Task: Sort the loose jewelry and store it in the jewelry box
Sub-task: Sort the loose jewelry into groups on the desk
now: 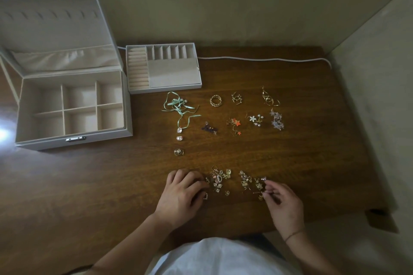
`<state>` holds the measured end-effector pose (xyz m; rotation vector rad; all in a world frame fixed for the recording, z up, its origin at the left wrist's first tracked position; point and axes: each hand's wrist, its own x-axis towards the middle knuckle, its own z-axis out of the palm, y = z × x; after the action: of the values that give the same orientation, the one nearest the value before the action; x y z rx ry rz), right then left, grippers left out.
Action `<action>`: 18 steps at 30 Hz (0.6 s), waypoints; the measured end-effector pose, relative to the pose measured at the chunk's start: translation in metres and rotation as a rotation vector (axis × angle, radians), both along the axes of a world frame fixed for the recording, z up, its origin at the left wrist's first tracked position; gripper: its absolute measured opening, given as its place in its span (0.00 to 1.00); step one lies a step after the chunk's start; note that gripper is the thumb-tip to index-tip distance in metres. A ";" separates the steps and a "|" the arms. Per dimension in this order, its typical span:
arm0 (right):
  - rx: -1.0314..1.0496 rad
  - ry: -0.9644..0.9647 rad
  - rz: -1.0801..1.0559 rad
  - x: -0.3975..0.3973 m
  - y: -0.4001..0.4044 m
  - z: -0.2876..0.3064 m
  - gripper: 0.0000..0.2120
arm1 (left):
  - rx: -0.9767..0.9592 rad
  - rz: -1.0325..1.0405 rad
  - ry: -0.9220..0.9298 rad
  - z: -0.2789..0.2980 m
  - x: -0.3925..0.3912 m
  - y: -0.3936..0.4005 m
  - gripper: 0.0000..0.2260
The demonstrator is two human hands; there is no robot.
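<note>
An open grey jewelry box with six bare compartments stands at the left. Its lift-out tray sits beside it. Sorted pieces lie in rows: a mint ribbon necklace, gold rings, gold hoops, star earrings, flower earrings, a lilac cluster. A loose pile of small jewelry lies near the front. My left hand rests at the pile's left edge, fingers curled on a small piece. My right hand pinches a small gold piece at the pile's right.
A white cable runs along the back of the wooden table. Walls close in behind and to the right. A purple piece, two clear stones and a gold ring lie mid-table.
</note>
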<state>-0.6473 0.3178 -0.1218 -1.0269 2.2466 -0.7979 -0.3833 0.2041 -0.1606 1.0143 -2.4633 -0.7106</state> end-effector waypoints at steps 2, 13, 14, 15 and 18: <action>-0.026 -0.035 -0.039 -0.002 0.000 0.001 0.20 | 0.000 0.003 0.000 0.000 0.000 0.000 0.08; -0.112 0.053 0.121 0.017 -0.040 0.019 0.15 | 0.003 0.010 -0.003 0.001 0.000 -0.001 0.09; -0.118 0.070 0.149 0.021 -0.051 0.020 0.14 | 0.005 0.011 -0.005 0.000 0.000 0.000 0.09; -0.127 0.080 0.162 0.025 -0.060 0.021 0.13 | 0.006 0.012 -0.008 0.000 0.000 0.000 0.09; -0.154 0.061 0.099 0.028 -0.084 0.023 0.12 | 0.020 0.024 -0.010 -0.001 0.001 0.000 0.09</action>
<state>-0.6194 0.2336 -0.0987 -1.2394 2.1928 -0.9194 -0.3827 0.2039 -0.1616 1.0557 -2.4526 -0.7262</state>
